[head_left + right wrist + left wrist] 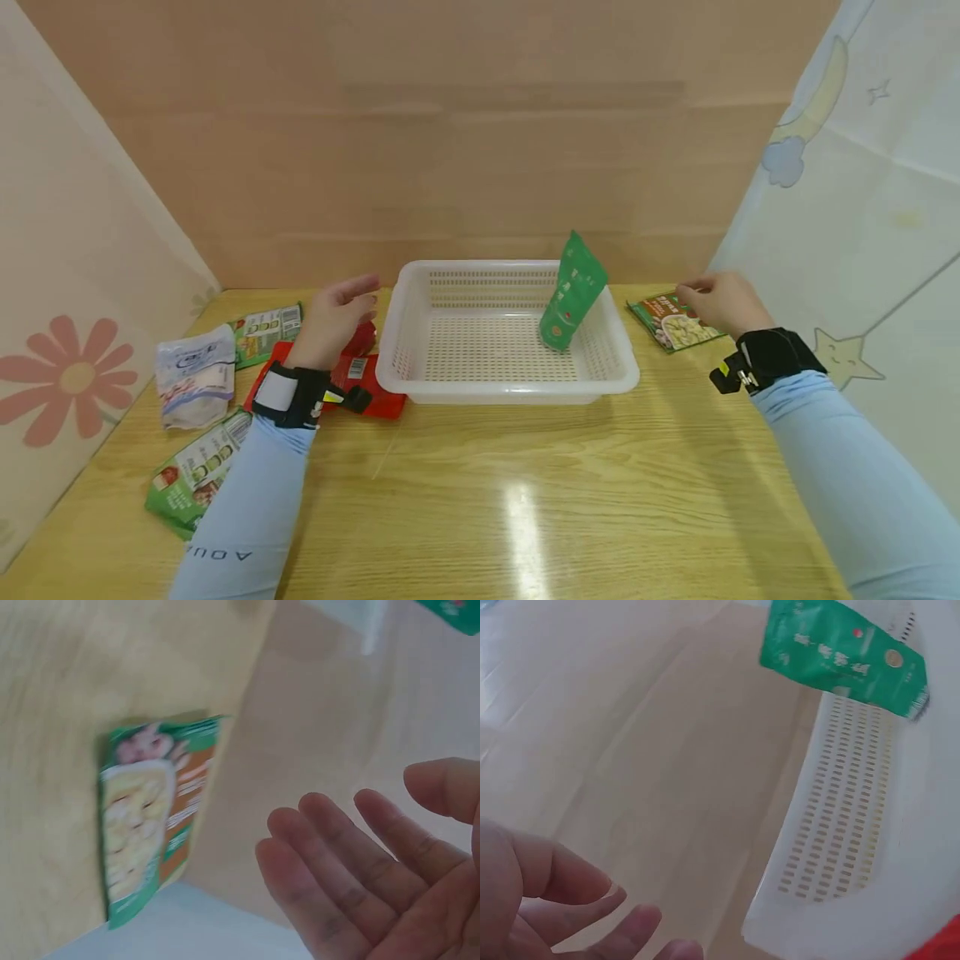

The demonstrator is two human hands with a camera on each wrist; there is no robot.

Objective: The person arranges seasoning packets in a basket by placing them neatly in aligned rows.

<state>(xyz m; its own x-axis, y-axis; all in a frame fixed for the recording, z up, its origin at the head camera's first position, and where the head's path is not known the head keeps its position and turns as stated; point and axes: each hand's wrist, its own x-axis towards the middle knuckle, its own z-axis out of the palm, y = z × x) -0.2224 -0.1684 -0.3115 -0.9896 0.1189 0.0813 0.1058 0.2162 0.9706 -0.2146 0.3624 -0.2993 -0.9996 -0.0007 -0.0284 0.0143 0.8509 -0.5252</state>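
A white plastic basket (506, 387) stands at the middle of the table, with a green pouch (574, 292) propped upright inside its right part. My left hand (336, 321) hovers left of the basket over red packets (386, 398), fingers loosely bent and holding nothing. In the left wrist view its fingers show apart from the basket wall (832, 817). To the right of the basket lies a flat green and brown food packet (678, 321), a bowl of food printed on it. My right hand (723, 302) is above that packet; the right wrist view shows its fingers spread and nothing in them.
Left of my left arm lie a white and blue bag (197, 375), a green packet (266, 333) behind it and another green packet (198, 471) nearer me. A brown wall (465, 167) rises behind the basket, with patterned panels at both sides.
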